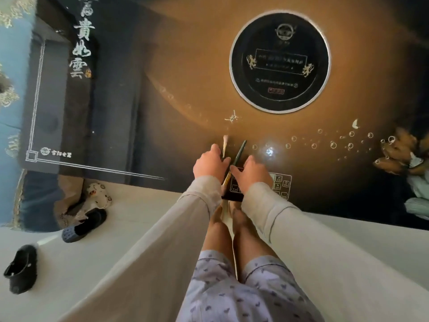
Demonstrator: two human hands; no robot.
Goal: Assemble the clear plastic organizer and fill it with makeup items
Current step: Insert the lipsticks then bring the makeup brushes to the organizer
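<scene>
Left fingers [214,148]: curled over the handle of a pale-tipped brush [224,141], gripping it. The bristle end pokes out past the knuckles, pointing away from the body. Left hand [210,163] is seen back-up, low over the surface.

Right fingers [251,159]: bent downward, tips hidden. The thumb side lies against a dark brush [240,151]; cannot tell whether it is pinched or only touched. Right hand [251,173] is just beside the left, with the dark brush between them.

Dark brush: slanted, slim dark end aimed up and to the right, gold lower part running down between the wrists. The two brushes sit close together and fan apart at their far ends.

Under the wrists, at the near edge of the surface, is a dark flat item [232,196]; too hidden to identify. Just right of it is a printed control panel [282,183] with small square icons.

Surface [185,77]: glossy, brown fading to black, with painted bubbles and white characters at the left. A glare spot shows near the right hand. Farther out, a round black cooktop plate [279,60] with a silver ring is set in it.

Both arms wear pale sleeves [197,205]. Below are bare legs and patterned shorts [232,287]. On the pale floor [139,217] at left, two dark slippers [84,225] lie well apart, with a small white patterned thing [98,195] near the upper one.
</scene>
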